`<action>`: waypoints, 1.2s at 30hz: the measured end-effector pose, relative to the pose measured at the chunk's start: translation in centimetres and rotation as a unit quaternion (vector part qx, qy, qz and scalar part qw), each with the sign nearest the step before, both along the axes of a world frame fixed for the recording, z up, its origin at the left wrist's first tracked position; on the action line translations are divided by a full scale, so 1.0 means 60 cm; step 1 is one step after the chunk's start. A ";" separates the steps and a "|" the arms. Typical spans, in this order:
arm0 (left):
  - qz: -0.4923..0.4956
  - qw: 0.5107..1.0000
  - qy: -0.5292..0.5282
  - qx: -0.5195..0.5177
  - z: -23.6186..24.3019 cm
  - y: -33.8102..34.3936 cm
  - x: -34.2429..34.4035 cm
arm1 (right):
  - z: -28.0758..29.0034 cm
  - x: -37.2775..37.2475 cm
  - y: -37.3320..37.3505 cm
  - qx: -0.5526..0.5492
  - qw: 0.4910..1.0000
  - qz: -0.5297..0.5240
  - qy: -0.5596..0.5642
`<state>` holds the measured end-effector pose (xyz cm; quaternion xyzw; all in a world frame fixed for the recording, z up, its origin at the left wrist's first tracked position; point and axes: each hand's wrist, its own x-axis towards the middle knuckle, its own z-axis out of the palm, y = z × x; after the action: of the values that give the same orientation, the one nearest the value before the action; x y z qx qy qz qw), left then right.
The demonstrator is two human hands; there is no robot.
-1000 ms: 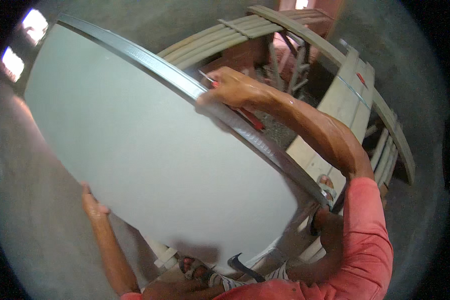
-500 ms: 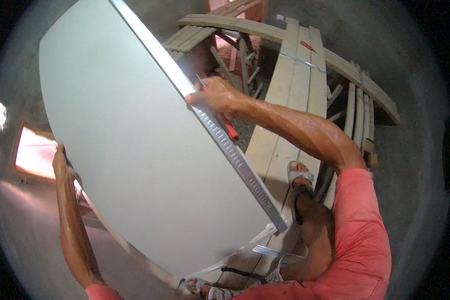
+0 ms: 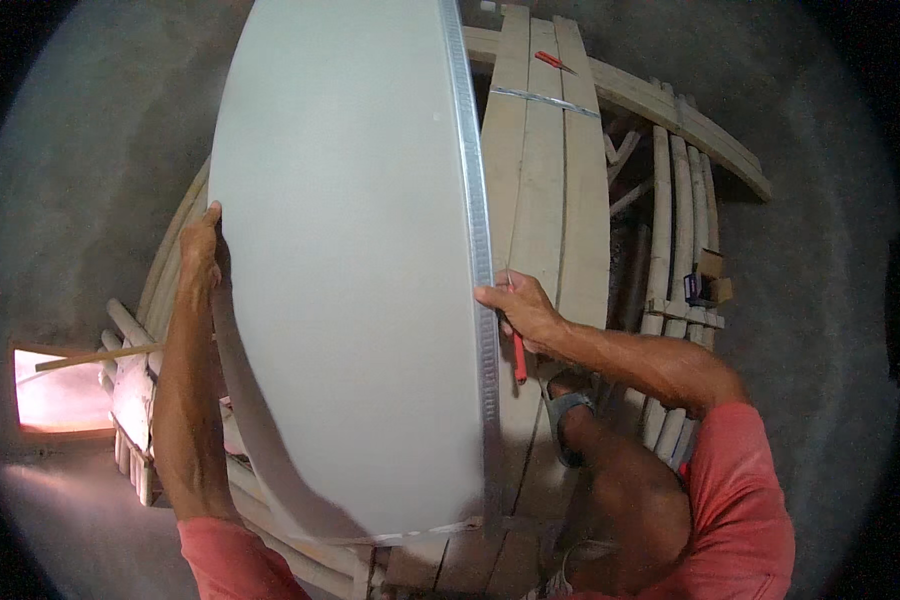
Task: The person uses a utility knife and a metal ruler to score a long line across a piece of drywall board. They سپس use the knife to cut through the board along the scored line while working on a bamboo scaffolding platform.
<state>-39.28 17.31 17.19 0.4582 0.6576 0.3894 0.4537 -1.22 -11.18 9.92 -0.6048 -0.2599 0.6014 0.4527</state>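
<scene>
A large, pale grey-white panel [image 3: 350, 260] spans the middle of the view, with a ribbed silvery metal strip [image 3: 477, 210] along its right edge. My left hand [image 3: 200, 248] grips the panel's left edge, fingers partly hidden behind it. At the right edge, my right hand [image 3: 525, 312] is closed, thumb on the metal strip and fingers behind. A slim tool with a red handle [image 3: 519, 358] sits in that same hand, its handle pointing down toward me. What kind of tool it is I cannot tell.
Wooden planks [image 3: 535, 150] run under the panel, crossed by a metal band [image 3: 545, 101]. A red-handled tool [image 3: 550, 61] lies on them. Round poles [image 3: 660, 220] and an open small box [image 3: 708, 285] are at right. My sandalled foot [image 3: 568, 405] stands on the planks. Poles stick out at left.
The panel has swung from leaning up-left to pointing nearly straight ahead. My left hand appears farther up and right, my right hand lower and farther right; both keep their hold.
</scene>
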 end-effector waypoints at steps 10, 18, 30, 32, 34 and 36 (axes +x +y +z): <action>-0.130 0.989 -0.007 -0.071 -0.176 0.035 0.288 | -0.103 0.125 -0.117 -0.154 0.983 -0.103 0.012; -0.133 0.985 0.006 -0.106 -0.301 0.024 0.387 | -0.122 0.185 -0.144 -0.208 0.974 -0.080 -0.037; -0.168 0.977 0.071 -0.114 -0.438 0.027 0.410 | -0.160 0.203 -0.141 -0.291 0.939 -0.148 -0.107; -0.186 0.967 0.073 -0.160 -0.440 0.033 0.406 | -0.159 0.205 -0.141 -0.296 0.945 -0.119 -0.076; -0.181 0.964 0.100 -0.165 -0.443 0.034 0.408 | -0.157 0.208 -0.140 -0.281 0.953 -0.097 -0.065; -0.178 0.962 0.126 -0.163 -0.446 0.027 0.410 | -0.159 0.208 -0.138 -0.286 0.950 -0.107 -0.063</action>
<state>-14.70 18.91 -9.57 0.5329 0.6718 0.1289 0.4981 11.24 -19.47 0.37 -0.7698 -0.0389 0.5593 0.3051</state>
